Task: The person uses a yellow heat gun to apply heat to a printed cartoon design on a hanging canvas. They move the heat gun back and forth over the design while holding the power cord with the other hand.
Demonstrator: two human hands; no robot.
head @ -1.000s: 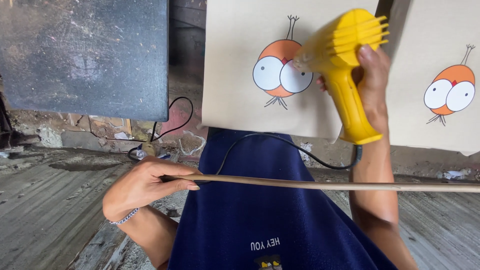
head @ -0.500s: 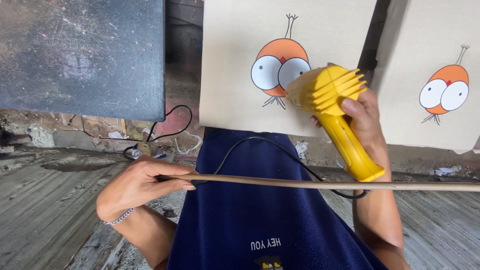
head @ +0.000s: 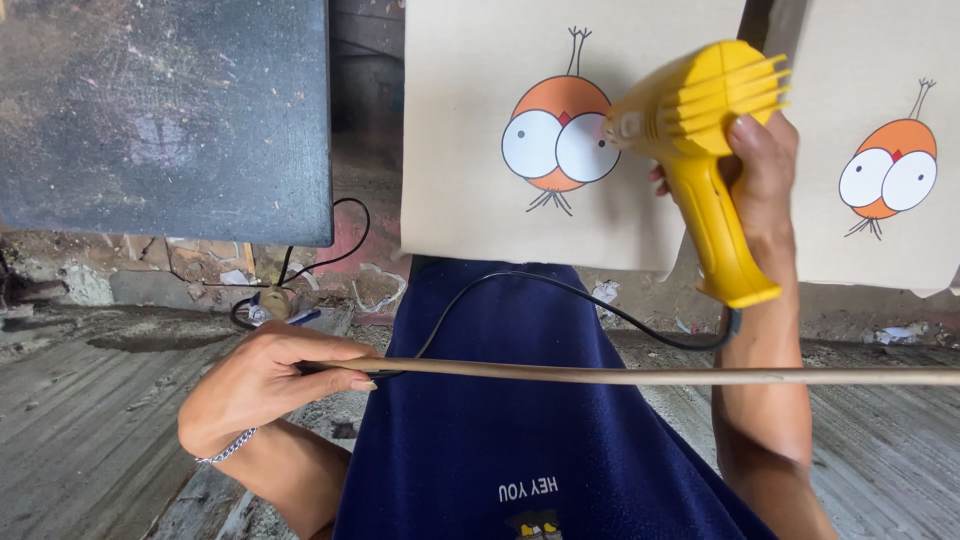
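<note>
Right hand [head: 762, 175] grips a yellow heat gun [head: 700, 150] by its handle, nozzle aimed at the orange bird print [head: 560, 135] on a beige cloth panel [head: 470, 120]; left hand [head: 270, 380] is closed around a thin wooden stick [head: 650, 376] lying level across the dark blue apron [head: 500, 400]; black cord [head: 590, 300] trails below the gun.

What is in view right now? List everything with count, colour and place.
heat gun: 1, yellow, upper right, nozzle at the printed bird
power cord: 1, black, from the gun across the lap
wooden stick: 1, tan, horizontal across the lap
beige panels with orange bird print: 2, top centre and right
dark board: 1, black, upper left
wooden floor: grey, below
right hand: grips the gun
left hand: holds the stick's end
</note>
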